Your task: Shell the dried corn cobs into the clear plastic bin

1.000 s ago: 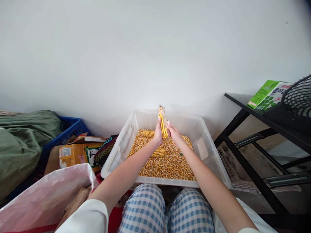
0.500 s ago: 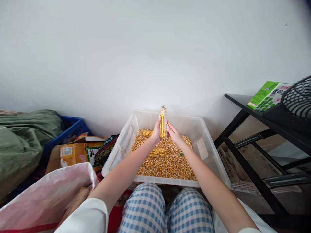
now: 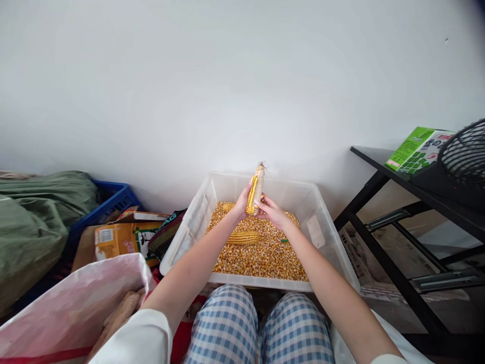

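- A partly shelled ear of dried corn point(image 3: 256, 189) is held between two bare hands, above a translucent plastic tub point(image 3: 265, 283).
- Its long axis points away from the person, the tufted end farthest and leaning slightly right; yellow kernel rows face left, bare cob right.
- The left hand point(image 3: 242, 201) grasps the ear's left side.
- The right hand point(image 3: 273, 211) grips its lower right, thumb across the near end; both hands are about equally close.
- Below, another ear point(image 3: 242, 237) lies crosswise on loose kernels point(image 3: 261, 260).
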`<state>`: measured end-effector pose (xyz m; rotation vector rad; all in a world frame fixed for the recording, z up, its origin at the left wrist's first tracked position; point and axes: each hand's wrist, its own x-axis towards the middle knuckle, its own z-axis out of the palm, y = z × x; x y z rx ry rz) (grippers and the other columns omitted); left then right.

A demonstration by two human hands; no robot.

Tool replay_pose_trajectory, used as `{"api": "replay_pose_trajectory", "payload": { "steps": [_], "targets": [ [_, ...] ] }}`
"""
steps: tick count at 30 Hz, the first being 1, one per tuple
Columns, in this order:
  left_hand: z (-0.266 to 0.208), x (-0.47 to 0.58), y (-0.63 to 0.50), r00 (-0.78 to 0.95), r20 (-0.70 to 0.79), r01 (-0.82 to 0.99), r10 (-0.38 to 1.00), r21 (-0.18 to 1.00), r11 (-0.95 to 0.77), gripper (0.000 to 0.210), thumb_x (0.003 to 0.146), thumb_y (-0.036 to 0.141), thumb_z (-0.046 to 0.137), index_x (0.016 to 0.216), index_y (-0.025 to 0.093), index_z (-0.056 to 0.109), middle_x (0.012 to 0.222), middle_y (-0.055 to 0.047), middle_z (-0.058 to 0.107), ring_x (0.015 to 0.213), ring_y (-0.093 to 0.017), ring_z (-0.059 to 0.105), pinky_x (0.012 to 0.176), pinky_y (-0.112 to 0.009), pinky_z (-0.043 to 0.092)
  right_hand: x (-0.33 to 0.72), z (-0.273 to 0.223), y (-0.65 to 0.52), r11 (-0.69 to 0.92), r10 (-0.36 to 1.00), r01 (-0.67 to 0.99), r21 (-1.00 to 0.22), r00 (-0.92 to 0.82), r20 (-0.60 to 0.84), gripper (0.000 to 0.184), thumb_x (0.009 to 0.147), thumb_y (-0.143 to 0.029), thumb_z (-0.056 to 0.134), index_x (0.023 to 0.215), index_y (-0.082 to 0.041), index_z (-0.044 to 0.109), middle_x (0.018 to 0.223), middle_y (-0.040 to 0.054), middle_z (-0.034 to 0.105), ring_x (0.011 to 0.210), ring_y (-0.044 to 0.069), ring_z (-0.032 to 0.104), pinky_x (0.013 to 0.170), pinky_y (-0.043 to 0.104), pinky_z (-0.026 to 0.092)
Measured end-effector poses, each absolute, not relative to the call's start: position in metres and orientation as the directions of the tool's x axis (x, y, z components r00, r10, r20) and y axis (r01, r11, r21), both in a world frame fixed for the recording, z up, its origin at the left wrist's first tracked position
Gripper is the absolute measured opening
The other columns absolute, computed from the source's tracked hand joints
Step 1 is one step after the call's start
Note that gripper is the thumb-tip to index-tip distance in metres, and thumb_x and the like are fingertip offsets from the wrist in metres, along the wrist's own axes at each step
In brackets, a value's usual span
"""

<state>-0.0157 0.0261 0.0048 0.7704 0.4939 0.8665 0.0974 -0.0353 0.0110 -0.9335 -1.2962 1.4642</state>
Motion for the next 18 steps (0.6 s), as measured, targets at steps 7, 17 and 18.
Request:
{"api": "replay_pose_trajectory", "payload": {
  "steps": [7,17,18],
  "targets": [
    [-0.006,-0.012,0.031,0.554,-0.085,-0.443,0.828,0.813,0.379,0.048,0.074,0.060,0.043,0.074,0.015,0.060,0.051,-0.005,0.056,0.042,-0.014,0.052,0.039,-0.025,0.041,0.087,0.007,-0.038,0.008,0.974,-0.081,-0.997,-0.226,0.027,0.067,0.062,-0.033,0.069,0.121,-0.028,0.036,0.112,0.0050,0.052,0.097,0.018,0.054,0.068,0.028,0.054],
    [0.005,-0.019,0.028,0.522,-0.112,-0.523,0.846,0.741,0.421,0.038,0.078,0.048,0.045,0.089,0.015,0.059,0.061,-0.005,0.061,0.050,-0.015,0.057,0.050,-0.026,0.048,0.094,0.011,-0.039,0.045,0.944,-0.085,-0.995,-0.323,0.070,0.063,0.073,-0.040,0.057,0.128,-0.030,0.028,0.116,0.0045,0.048,0.098,0.016,0.053,0.076,0.031,0.052],
    [0.005,-0.018,0.027,0.508,-0.117,-0.523,0.854,0.745,0.414,0.037,0.079,0.048,0.044,0.090,0.015,0.059,0.060,-0.005,0.061,0.049,-0.015,0.057,0.050,-0.026,0.047,0.092,0.011,-0.040,0.035,0.945,-0.068,-0.997,-0.322,0.055,0.066,0.073,-0.041,0.058,0.129,-0.031,0.025,0.117,0.0047,0.048,0.098,0.017,0.053,0.075,0.031,0.052]
  ]
}}
